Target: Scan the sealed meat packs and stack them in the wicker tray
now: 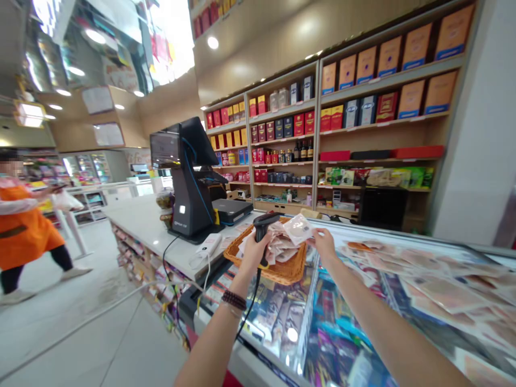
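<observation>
Gripping a barcode scanner (263,228) in the left hand (256,253), the right hand (324,244) pinches a light, limp sealed packet (298,229) by its edge.

Packets (278,244) in a wicker basket (278,274), checkout terminal (193,183) left on the surface (145,226), display case (403,232) right, shelves (379,161) behind

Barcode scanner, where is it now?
Head view: the barcode scanner is gripped in the left hand, above a wicker basket on the counter, right of the checkout terminal.
</observation>
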A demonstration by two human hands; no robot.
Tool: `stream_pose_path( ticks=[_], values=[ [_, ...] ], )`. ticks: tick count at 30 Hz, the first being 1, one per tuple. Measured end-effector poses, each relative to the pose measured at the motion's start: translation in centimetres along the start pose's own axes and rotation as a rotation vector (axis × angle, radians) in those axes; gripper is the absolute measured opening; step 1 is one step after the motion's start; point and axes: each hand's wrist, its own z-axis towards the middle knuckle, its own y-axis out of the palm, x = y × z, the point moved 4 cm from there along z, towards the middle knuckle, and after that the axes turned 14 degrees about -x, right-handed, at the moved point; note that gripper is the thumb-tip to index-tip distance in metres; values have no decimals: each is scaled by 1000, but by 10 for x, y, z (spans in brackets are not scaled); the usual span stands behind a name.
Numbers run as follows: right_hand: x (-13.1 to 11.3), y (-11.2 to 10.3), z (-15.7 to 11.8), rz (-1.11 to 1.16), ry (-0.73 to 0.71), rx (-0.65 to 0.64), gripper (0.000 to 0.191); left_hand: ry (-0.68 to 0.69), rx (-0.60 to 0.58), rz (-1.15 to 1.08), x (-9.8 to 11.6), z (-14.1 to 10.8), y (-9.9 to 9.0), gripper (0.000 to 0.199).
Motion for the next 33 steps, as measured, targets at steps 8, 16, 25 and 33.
stream_pose_path(
  ticks=[8, 16, 25, 33],
  values=[
    [17, 9, -22, -743, -149, -114, 13, -8, 64, 15, -9, -19, -33, 63],
    [4, -88, -35, -832, -144, 81, 23, -35, -26, -18, -18, -11, 11, 59],
    [-26, -210, -65, -958, 27, 253, 27, -17, -268, -89, -21, 2, 121, 58],
    [0, -199, -111, -1305, 120, 126, 33, -157, -383, -16, -82, -9, 184, 51]
  ],
)
